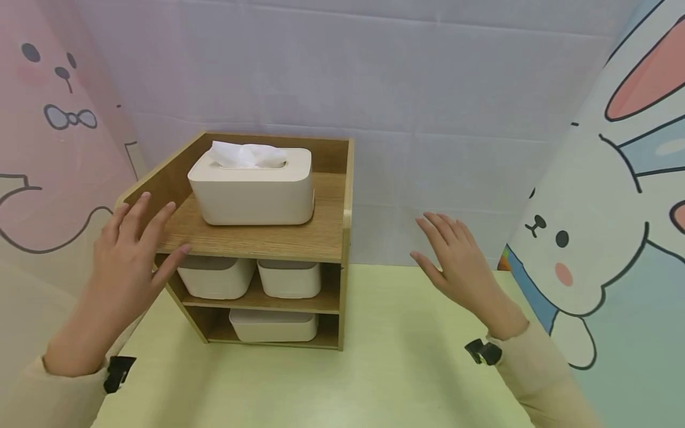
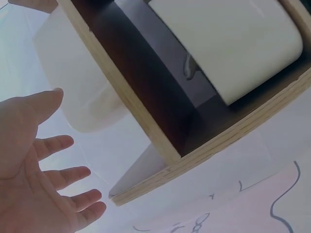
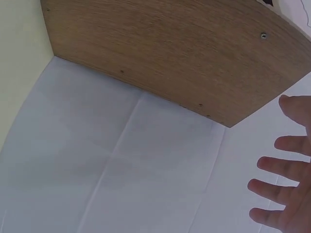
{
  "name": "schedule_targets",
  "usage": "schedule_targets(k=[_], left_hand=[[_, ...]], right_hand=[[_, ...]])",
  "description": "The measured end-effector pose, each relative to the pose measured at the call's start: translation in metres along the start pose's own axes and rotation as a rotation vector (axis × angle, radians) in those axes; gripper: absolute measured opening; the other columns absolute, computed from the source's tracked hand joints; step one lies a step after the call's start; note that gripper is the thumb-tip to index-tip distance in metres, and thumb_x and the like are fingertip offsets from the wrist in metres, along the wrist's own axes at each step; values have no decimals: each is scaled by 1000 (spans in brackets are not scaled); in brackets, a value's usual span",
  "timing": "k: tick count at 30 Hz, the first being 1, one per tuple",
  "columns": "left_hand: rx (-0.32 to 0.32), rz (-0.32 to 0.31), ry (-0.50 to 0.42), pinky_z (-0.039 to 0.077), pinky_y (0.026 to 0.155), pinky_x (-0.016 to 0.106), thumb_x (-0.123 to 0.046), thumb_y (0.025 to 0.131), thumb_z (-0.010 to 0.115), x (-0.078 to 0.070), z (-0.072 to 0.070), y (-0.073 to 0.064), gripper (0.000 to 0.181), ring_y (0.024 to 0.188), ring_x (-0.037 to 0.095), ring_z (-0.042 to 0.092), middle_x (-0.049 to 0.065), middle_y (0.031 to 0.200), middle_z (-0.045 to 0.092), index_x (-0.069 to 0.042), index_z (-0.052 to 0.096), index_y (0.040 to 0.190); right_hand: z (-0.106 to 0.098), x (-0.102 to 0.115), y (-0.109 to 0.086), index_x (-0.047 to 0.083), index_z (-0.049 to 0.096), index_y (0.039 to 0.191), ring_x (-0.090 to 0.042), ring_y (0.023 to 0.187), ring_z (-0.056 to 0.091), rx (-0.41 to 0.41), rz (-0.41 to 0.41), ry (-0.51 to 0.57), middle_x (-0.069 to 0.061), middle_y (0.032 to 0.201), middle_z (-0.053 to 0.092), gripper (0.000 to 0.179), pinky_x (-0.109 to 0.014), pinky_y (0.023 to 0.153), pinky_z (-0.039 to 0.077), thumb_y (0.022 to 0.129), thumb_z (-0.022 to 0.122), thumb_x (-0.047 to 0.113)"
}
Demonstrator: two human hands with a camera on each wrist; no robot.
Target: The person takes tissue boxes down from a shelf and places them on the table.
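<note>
Step at the wooden shelf unit (image 1: 347,279): judging by the pose, a hands-free moment, with the left grip (image 1: 131,249) raised beside the unit's left wall (image 1: 171,172) and the right grip (image 1: 461,270) raised to the right of the unit, well apart from its right wall (image 1: 347,196)
Next move: taking hold of the tissue box (image 1: 254,202) would seem to call for both grips coming in over the top shelf (image 1: 329,232), one to each end, the right one having farther to go and the right wall to clear
Left grip: released, fingers spread and slightly bent, thumb well away from them; it holds nothing, and the left wrist view shows the fingertips apart from the wooden edge
Right grip: released too, fingers a little parted, thumb out; it holds nothing and makes no visible contact
Tissue box: upright on the top shelf, between the side walls, with white tissue (image 1: 246,156) poking from its slot
Lower tiers: left bin (image 1: 216,282) and right bin (image 1: 289,282) side by side, bottom bin (image 1: 274,327) below them
Support: pale table (image 1: 385,356) under the unit
</note>
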State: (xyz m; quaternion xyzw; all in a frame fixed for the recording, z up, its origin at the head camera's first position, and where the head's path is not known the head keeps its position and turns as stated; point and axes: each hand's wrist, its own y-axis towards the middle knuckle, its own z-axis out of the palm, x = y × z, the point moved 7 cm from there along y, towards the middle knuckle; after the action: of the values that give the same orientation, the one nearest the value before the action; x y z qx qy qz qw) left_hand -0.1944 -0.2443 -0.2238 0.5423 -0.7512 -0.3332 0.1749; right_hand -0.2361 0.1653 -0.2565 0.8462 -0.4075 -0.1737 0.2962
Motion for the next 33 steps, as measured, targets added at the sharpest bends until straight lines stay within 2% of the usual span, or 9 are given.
schedule_targets(k=[7, 11, 16, 20, 23, 27, 33], left_hand=[[35, -11, 46, 27, 86, 74, -29, 89, 57, 9, -1, 26, 55, 125, 53, 26, 29, 142, 29, -7, 39, 136], [87, -40, 57, 25, 88, 74, -20, 86, 59, 17, -1, 40, 56, 126, 53, 23, 31, 141, 29, -7, 37, 136], [176, -81, 52, 17, 97, 72, -18, 88, 55, 27, 3, 53, 57, 129, 53, 18, 31, 142, 26, -5, 31, 138], [199, -78, 80, 20, 95, 71, -19, 89, 55, 36, 7, 64, 56, 125, 54, 22, 32, 140, 29, -1, 32, 136], [205, -66, 110, 24, 91, 71, -19, 88, 55, 44, 10, 70, 54, 119, 55, 28, 34, 136, 32, 1, 34, 133], [237, -66, 138, 25, 92, 69, -17, 88, 54, 57, 15, 75, 53, 116, 56, 30, 35, 134, 34, 4, 34, 132], [267, -63, 137, 25, 94, 68, -16, 89, 52, 72, 22, 81, 52, 116, 57, 32, 35, 134, 33, 6, 34, 133]], right_hand=[[-12, 13, 33, 0, 43, 132, -36, 122, 43, 1, -53, 35, -18, 131, 49, 57, -55, 104, 32, 85, 60, 28], [-17, 22, 49, -1, 45, 130, -34, 119, 45, -21, -108, 54, -19, 128, 51, 54, -50, 104, 33, 86, 59, 27], [-23, 34, 70, -1, 46, 129, -33, 118, 46, -47, -160, 74, -18, 127, 52, 50, -48, 104, 34, 88, 56, 27], [-29, 44, 87, -1, 46, 129, -32, 118, 47, -54, -186, 94, -17, 127, 52, 48, -46, 104, 34, 89, 54, 26], [-30, 52, 99, 0, 45, 130, -32, 119, 47, -26, -196, 95, -17, 129, 51, 49, -45, 105, 34, 90, 53, 27], [-26, 63, 115, 2, 44, 131, -32, 122, 46, 57, -197, 88, -16, 132, 50, 49, -45, 106, 34, 92, 50, 32], [-18, 77, 138, 6, 44, 133, -30, 124, 45, 170, -196, 66, -13, 135, 47, 49, -41, 109, 32, 94, 46, 35]])
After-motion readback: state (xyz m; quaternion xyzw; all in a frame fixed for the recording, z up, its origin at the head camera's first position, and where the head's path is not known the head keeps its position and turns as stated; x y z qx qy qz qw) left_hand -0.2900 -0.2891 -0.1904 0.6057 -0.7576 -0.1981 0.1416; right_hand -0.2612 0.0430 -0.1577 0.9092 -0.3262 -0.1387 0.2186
